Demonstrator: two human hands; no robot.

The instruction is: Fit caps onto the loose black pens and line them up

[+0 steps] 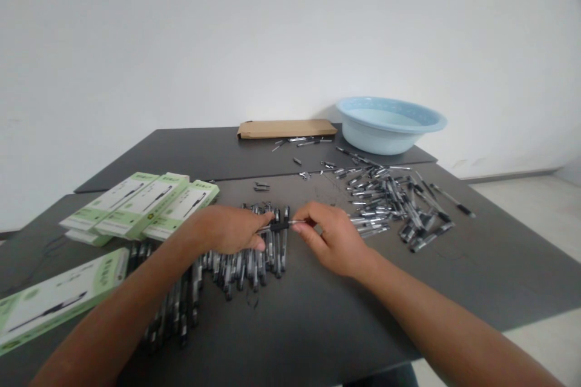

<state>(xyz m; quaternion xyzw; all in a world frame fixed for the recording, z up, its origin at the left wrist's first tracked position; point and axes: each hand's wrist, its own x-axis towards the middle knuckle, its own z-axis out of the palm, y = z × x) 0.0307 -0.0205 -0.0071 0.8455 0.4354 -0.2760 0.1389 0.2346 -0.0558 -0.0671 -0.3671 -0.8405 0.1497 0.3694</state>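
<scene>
Between my two hands lies a pen barrel (279,226) with a black grip, held level above a row of pens. My left hand (233,228) has its thumb and forefinger around the barrel's left end. From the grip's right end sticks a thin, pale rod that looks like a pen refill (294,222), and the fingertips of my right hand (333,237) pinch it. Below and beside my left hand, many capped pens (245,266) lie side by side. More pens (175,308) are partly hidden under my left forearm.
Green-and-white pen boxes (154,199) are stacked at left, with another box (63,296) nearer. Loose pen parts (385,193) are heaped at right. A light blue basin (385,133) and a flat cardboard box (285,128) stand at the back, with thin refills (302,140) in front.
</scene>
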